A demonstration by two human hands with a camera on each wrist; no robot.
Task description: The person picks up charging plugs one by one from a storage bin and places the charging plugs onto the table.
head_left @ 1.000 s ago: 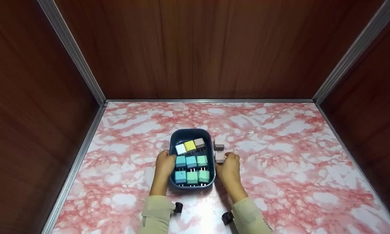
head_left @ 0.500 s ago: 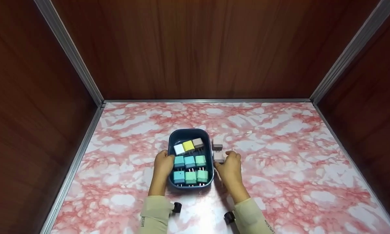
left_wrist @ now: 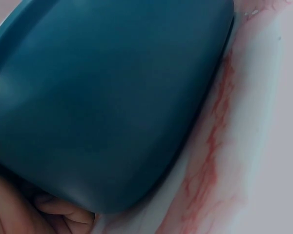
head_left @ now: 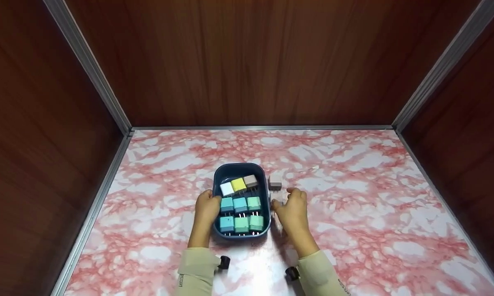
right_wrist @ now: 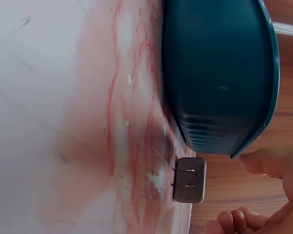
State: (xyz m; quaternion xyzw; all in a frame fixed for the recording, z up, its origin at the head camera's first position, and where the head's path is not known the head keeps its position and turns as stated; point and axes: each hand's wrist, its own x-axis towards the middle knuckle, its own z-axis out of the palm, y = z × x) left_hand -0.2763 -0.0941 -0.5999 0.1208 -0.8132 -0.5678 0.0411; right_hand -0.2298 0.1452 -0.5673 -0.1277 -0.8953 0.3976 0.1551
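Note:
My left hand (head_left: 207,207) grips the left side of a dark blue plastic tub (head_left: 268,230), its thumb at the rim. In the left wrist view, curled fingers (left_wrist: 68,214) show beside the tub's outer wall. The tub holds two rows of blue and green charger plugs (head_left: 241,224) and a slanted row of a white, a yellow and a beige one. Along the tub's right side lie two beige charger plugs, a far one (head_left: 275,182) and a near one (head_left: 278,199). My right hand (head_left: 292,209) is at the near plug, thumb and fingers spread apart; no plug is pinched.
Brown wood-grain panels (head_left: 247,61) with metal edge strips (head_left: 263,128) enclose the back and both sides. The table top (head_left: 353,185) has a red and white marbled pattern. Black wrist devices (head_left: 224,262) sit on both sleeves.
The right thumb and fingers have parted from the near beige plug, and the hand has shifted slightly right. The left hand stays on the tub. The head view has shifted a little.

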